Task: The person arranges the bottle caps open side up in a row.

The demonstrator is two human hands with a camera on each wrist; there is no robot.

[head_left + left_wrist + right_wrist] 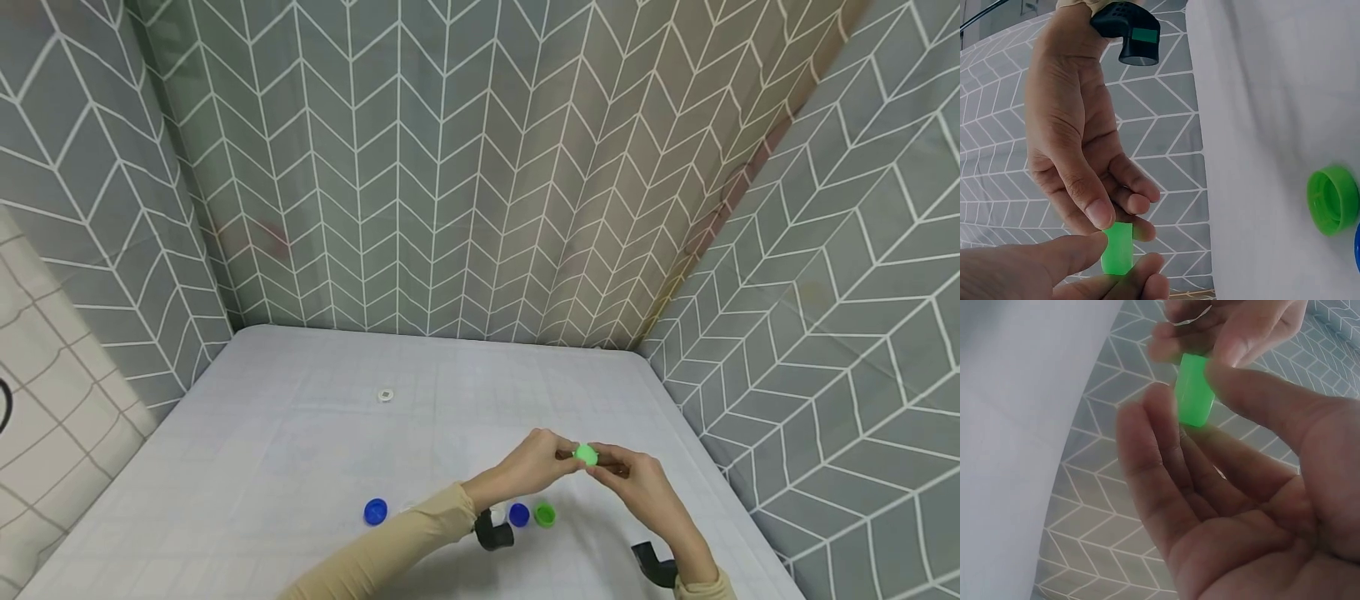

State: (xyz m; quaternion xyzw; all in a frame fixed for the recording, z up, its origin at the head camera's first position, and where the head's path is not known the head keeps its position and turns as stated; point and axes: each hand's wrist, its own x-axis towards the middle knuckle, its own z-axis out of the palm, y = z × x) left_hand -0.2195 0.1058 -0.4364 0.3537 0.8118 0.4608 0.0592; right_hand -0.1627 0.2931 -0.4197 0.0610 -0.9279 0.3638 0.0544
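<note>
Between the fingertips of both hands is a small bright green piece, raised over the table. It looks round in the head view and like a short block with straight sides in the wrist views. My left hand pinches one end of the green piece between thumb and fingers. From the other side, thumb and fingers of my right hand pinch it too; the right wrist view shows the thumb at an edge of the green piece. Fingertips cover parts of it.
Below the hands on the white table lie a green cap, a blue cap and a white piece partly hidden by the left wrist's camera. Another blue cap lies farther left. A small white disc sits toward the back.
</note>
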